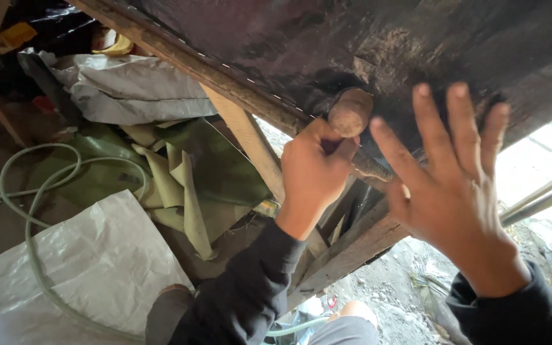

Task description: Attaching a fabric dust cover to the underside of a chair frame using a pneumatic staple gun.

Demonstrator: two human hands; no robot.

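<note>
Dark, tar-like sheeting (pixel 301 38) covers the sloping surface overhead, and both hands work against it. The left hand (pixel 314 169) is closed tight around a wooden-handled tool (pixel 351 112), its rounded brown end pressed up at the sheeting just beside a timber batten (pixel 225 80) dotted with a row of small fasteners. The right hand (pixel 453 185) holds nothing: fingers (pixel 429 121) spread wide, apart from the tool, flattened against the sheeting just beside it. Judging from this, the step in hand is fixing or pressing the sheet down along the batten; the next move would seem to call for the spread hand to keep the material taut while the tool works on along the edge.

Lower down, slanting wooden struts (pixel 250 137) run beneath the batten. Farther left lie a white woven sack (pixel 97 262), a pale green hose (pixel 33 230) looping over it, crumpled olive tarpaulin (pixel 212 160) and a grey sack (pixel 135 89). Whether either sack holds anything cannot be told.
</note>
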